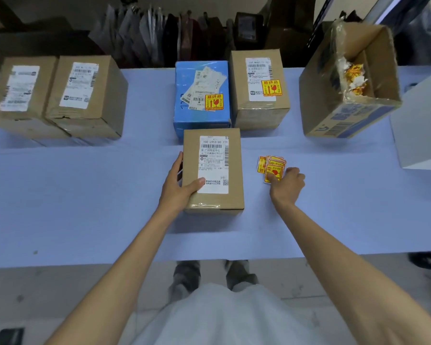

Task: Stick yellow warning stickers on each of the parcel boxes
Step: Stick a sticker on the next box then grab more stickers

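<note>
Left hand [182, 181]: grips the box [213, 168] by its left side, thumb on top.
Right hand [288, 183]: curled fingers pinch the stickers [271, 168], just right of the box.
Box: mid-counter [85, 195], label up.

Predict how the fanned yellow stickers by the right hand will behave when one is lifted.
The stickers look thin and flat, so probably floppy and light. They overlap in a fan, so the right hand pulling one may drag its neighbours.
</note>
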Demonstrator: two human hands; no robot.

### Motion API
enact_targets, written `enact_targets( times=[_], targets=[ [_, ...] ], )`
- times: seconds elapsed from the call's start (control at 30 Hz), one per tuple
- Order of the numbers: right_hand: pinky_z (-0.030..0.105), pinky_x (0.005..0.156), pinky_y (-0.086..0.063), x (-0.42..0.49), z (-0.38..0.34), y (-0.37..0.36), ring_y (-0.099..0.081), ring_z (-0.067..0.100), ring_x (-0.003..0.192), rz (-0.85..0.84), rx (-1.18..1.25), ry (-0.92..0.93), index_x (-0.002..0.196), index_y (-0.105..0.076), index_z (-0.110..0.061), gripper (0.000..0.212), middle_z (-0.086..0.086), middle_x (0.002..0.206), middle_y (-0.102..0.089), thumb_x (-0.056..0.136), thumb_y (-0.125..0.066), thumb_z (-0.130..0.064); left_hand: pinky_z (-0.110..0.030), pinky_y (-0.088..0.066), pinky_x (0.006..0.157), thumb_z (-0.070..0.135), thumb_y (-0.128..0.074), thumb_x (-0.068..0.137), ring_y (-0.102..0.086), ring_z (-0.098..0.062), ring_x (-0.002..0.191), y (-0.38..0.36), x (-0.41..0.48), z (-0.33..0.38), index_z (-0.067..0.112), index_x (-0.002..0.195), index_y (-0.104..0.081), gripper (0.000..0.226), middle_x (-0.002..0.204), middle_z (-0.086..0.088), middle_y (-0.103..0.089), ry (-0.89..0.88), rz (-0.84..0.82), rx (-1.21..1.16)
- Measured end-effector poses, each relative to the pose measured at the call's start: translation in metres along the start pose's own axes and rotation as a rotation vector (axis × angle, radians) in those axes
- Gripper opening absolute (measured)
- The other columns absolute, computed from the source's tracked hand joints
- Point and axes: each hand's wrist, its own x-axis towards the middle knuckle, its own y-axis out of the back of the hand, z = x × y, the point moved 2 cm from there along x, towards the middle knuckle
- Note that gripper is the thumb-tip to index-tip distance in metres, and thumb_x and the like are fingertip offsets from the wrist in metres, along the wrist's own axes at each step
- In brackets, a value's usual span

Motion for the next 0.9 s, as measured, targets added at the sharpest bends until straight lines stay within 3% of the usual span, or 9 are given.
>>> enact_targets(
  times=[0.27,0.4,0.5,0.73,0.83,0.9],
  targets=[
    [0.042,0.084,-0.049,0.004,0.005,0.004,-0.059,0.034,0.104,-0.002,0.118,-0.078,0.107,-0.048,-0.006,0.05,0.016,0.113,-0.06,0.071,-0.082,-0.016,-0.037,-0.042,0.104,0.019,-0.075,0.08,-0.043,-0.018,0.132,0.002,0.001,0.006,0.03,0.148,-0.027,0.084,0.145,0.003,-0.043,0.009,-0.013,0.035],
    [0.036,0.076,-0.044,0.001,0.004,0.017,-0.06,0.031,0.1,-0.013,0.138,-0.083,0.108,-0.051,-0.004,0.047,0.013,0.109,-0.061,0.072,-0.08,-0.011,-0.04,-0.042,0.106,0.015,-0.077,0.078,-0.043,-0.021,0.132,0.003,0.001,0.013,0.025,0.148,-0.029,0.085,0.146,0.0,-0.043,0.021,-0.025,0.053],
    [0.032,0.07,-0.04,-0.003,0.003,0.025,-0.059,0.029,0.096,-0.022,0.176,-0.07,0.097,-0.05,-0.008,0.038,0.009,0.098,-0.057,0.072,-0.077,-0.007,-0.042,-0.042,0.107,0.012,-0.078,0.077,-0.044,-0.022,0.131,0.004,0.001,0.016,0.023,0.147,-0.031,0.085,0.146,-0.001,-0.043,0.029,-0.019,0.054],
    [0.037,0.076,-0.049,-0.006,-0.003,0.033,-0.064,0.03,0.091,-0.045,0.235,-0.078,0.092,-0.06,-0.007,0.028,0.01,0.091,-0.064,0.072,-0.079,-0.009,-0.037,-0.044,0.101,0.014,-0.083,0.071,-0.046,-0.022,0.128,0.004,0.002,0.019,0.022,0.145,-0.033,0.09,0.143,-0.003,-0.044,0.053,0.034,0.13],
    [0.038,0.07,-0.054,-0.014,-0.017,0.039,-0.066,0.028,0.072,-0.023,0.352,-0.061,0.083,-0.061,-0.006,0.013,0.008,0.075,-0.062,0.076,-0.072,-0.006,-0.034,-0.038,0.102,0.019,-0.083,0.071,-0.038,-0.021,0.131,0.002,-0.001,0.029,0.023,0.144,-0.031,0.09,0.141,-0.003,-0.038,-0.009,0.153,0.355],
    [0.031,0.052,-0.052,-0.024,-0.038,0.04,-0.06,0.025,0.057,-0.099,0.494,-0.049,0.079,-0.059,-0.008,0.01,0.012,0.074,-0.062,0.078,-0.068,-0.003,-0.027,-0.039,0.096,0.017,-0.078,0.076,-0.04,-0.019,0.125,-0.005,-0.005,0.043,0.022,0.136,-0.042,0.07,0.132,-0.002,-0.044,-0.18,0.217,0.468]
  ],
)
